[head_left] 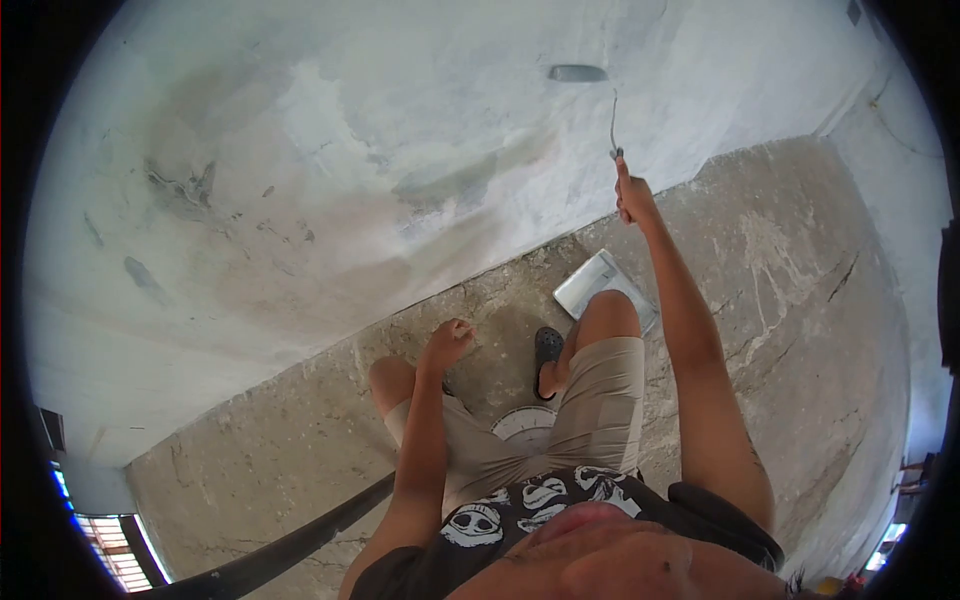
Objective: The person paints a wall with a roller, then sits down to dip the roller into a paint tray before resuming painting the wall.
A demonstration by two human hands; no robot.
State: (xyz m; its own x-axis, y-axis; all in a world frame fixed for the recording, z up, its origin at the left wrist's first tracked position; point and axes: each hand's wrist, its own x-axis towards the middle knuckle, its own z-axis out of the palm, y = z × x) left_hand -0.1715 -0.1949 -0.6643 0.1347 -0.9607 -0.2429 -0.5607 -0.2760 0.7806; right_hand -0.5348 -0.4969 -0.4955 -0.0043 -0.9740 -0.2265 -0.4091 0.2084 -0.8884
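Observation:
My right hand (pixel 635 197) is stretched out toward the wall, its fingers wrapped round the handle of a paint roller. The thin wire frame runs up from the hand. The grey roller sleeve (pixel 578 73) lies against the whitish wall (pixel 330 110). My left hand (pixel 450 343) hangs over my knee with its fingers loosely curled, and I see nothing in them. A pale rectangular paint tray (pixel 590 283) lies on the floor by the foot of the wall, partly hidden behind my knee.
The wall has grey patches and dark stains (pixel 180 182). Below it is a rough, cracked concrete floor (pixel 780 270). Between my legs shows a round white object (pixel 525 424), mostly hidden. A dark bar (pixel 290 540) crosses the lower left.

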